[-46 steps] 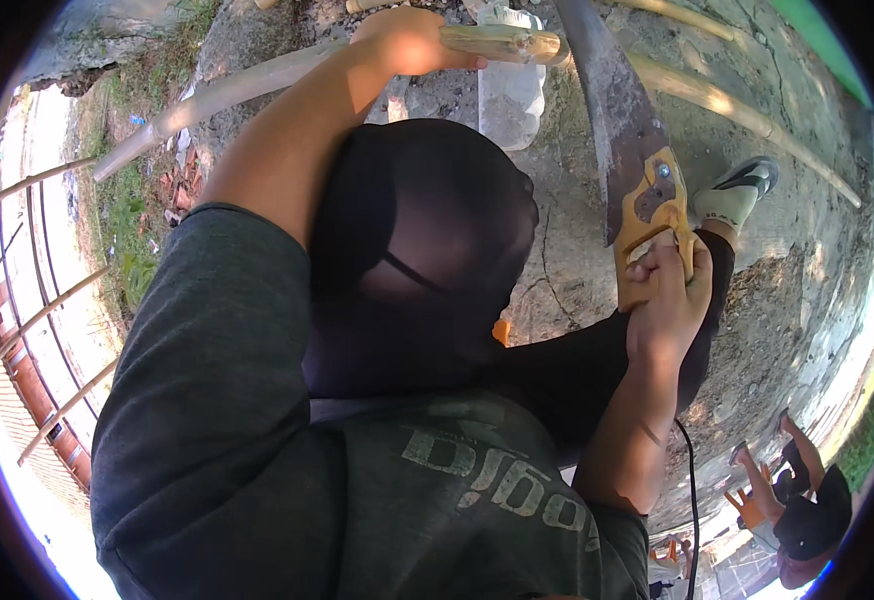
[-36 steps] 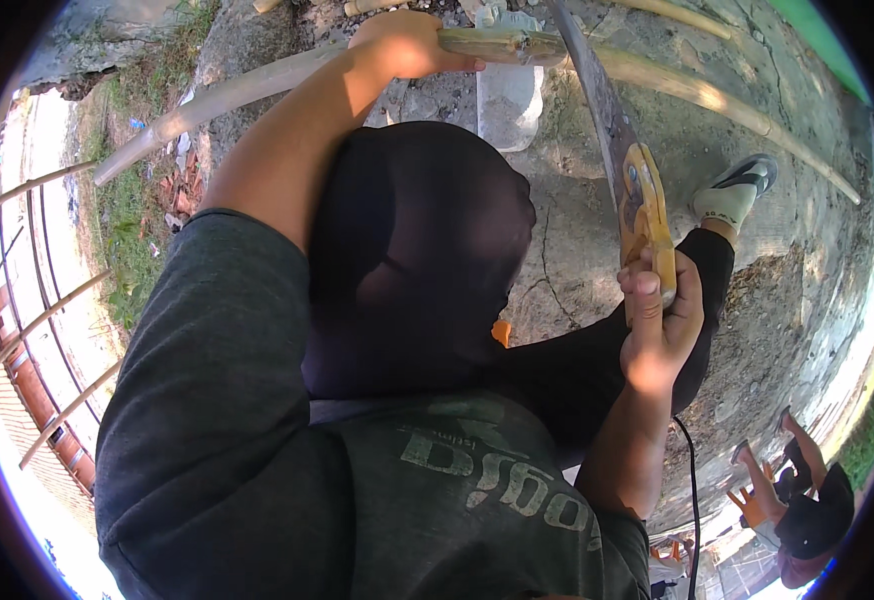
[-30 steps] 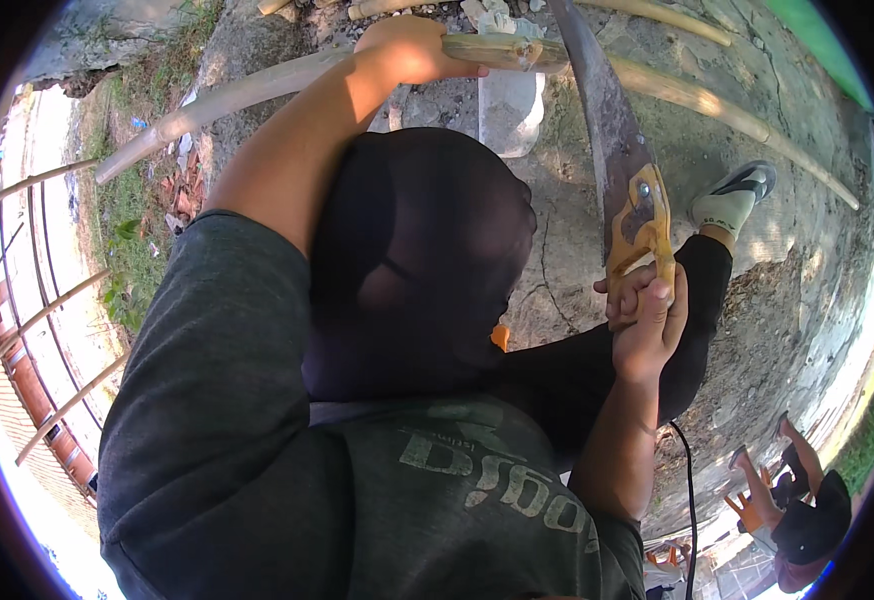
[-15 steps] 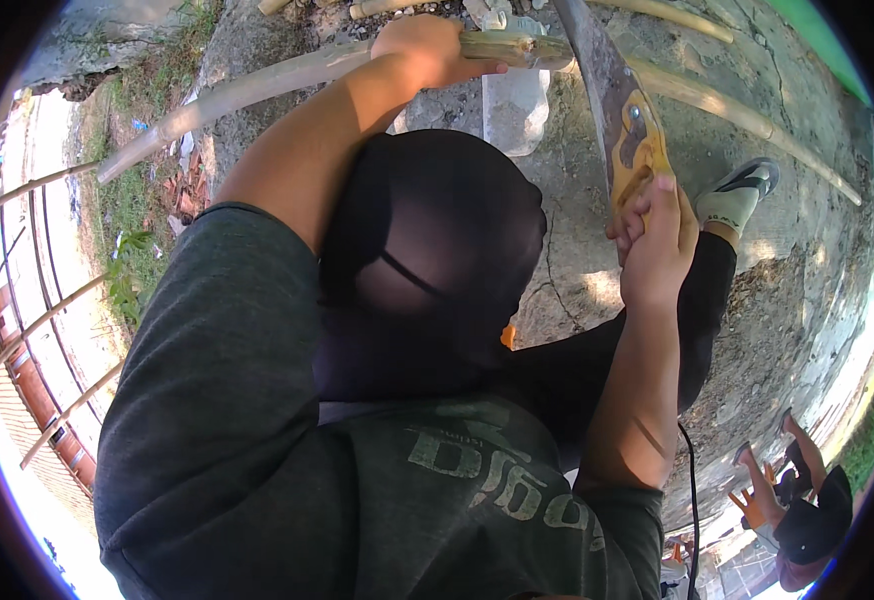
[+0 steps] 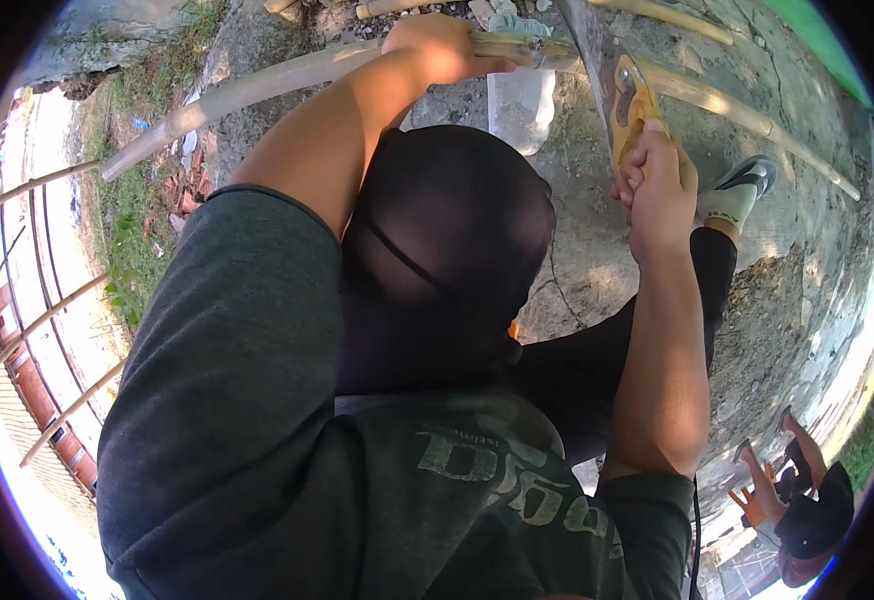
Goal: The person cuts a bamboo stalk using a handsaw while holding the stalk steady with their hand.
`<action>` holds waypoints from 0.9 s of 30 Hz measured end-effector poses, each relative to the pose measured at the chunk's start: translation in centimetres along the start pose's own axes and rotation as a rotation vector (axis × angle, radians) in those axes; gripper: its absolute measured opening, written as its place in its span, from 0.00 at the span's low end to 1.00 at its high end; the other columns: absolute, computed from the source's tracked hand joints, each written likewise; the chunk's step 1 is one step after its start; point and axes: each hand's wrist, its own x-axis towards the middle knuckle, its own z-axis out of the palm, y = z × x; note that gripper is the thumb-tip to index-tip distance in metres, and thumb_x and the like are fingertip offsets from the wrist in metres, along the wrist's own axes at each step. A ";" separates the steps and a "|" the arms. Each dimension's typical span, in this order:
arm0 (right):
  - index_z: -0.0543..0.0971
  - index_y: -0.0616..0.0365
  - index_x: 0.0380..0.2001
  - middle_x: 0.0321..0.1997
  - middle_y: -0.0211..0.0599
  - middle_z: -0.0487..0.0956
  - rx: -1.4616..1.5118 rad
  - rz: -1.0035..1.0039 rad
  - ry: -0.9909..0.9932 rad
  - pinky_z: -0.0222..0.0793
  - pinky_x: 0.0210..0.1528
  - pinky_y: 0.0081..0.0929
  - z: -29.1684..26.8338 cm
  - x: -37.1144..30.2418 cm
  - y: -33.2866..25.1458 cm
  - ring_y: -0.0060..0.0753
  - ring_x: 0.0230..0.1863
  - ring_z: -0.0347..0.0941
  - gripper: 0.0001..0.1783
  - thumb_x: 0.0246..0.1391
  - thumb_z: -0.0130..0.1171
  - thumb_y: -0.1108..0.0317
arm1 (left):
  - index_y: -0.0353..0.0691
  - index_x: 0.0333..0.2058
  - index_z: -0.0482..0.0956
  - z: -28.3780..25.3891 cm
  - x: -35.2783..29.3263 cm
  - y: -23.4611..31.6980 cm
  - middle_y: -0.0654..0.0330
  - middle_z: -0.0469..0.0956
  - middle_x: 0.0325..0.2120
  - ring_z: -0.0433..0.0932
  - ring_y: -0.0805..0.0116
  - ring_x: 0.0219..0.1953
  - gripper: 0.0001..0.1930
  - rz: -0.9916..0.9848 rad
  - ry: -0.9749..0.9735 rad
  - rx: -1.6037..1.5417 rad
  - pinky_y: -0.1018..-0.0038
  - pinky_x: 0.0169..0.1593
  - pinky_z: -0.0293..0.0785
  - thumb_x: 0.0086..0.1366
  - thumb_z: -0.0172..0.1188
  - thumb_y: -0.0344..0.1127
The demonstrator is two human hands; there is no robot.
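Note:
My left hand [image 5: 435, 48] is closed over a long bamboo pole [image 5: 247, 88], which runs across the far part of the view. In my right hand [image 5: 660, 185] is the yellow handle of a handsaw [image 5: 635, 100]. Its grey blade stands across the pole, to the right of my left hand; the blade's tip runs out of the view at the top. Beneath the pole between the hands lies a pale concrete block [image 5: 522, 110]. Whether the saw's teeth sit inside a cut cannot be made out.
Another bamboo pole [image 5: 662, 18] lies at the far right. My knee, in black cloth [image 5: 457, 230], is raised in the middle, and my sandalled foot [image 5: 742, 190] rests on cracked concrete. Grass and rubble lie left. Another person [image 5: 817, 515] is at the lower right.
My right hand has pushed the saw away from me, so its handle is nearer the pole. My left hand and the pole have shifted slightly right.

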 end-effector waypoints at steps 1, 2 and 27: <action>0.67 0.53 0.25 0.16 0.22 0.61 0.113 0.054 -0.059 0.53 0.20 0.18 -0.5 -2.5 -0.2 0.15 0.15 0.54 0.21 0.71 0.47 0.53 | 0.45 0.46 0.85 -0.9 -0.7 -1.3 0.55 0.85 0.42 0.84 0.56 0.47 0.44 -0.027 0.001 0.014 0.60 0.51 0.79 0.53 0.54 0.82; 0.68 0.55 0.26 0.17 0.23 0.63 0.207 0.087 -0.109 0.52 0.20 0.17 -2.0 -5.6 0.0 0.13 0.17 0.56 0.21 0.71 0.48 0.52 | 0.45 0.45 0.85 0.2 0.2 -1.9 0.56 0.86 0.40 0.85 0.57 0.45 0.44 -0.032 0.025 0.034 0.61 0.51 0.80 0.53 0.54 0.83; 0.64 0.50 0.24 0.15 0.23 0.59 0.107 0.103 -0.027 0.55 0.23 0.24 1.1 -0.4 1.4 0.19 0.15 0.53 0.21 0.70 0.44 0.52 | 0.37 0.47 0.82 -0.2 -0.4 -1.6 0.50 0.85 0.39 0.84 0.52 0.45 0.49 0.018 -0.020 -0.012 0.59 0.50 0.80 0.54 0.52 0.83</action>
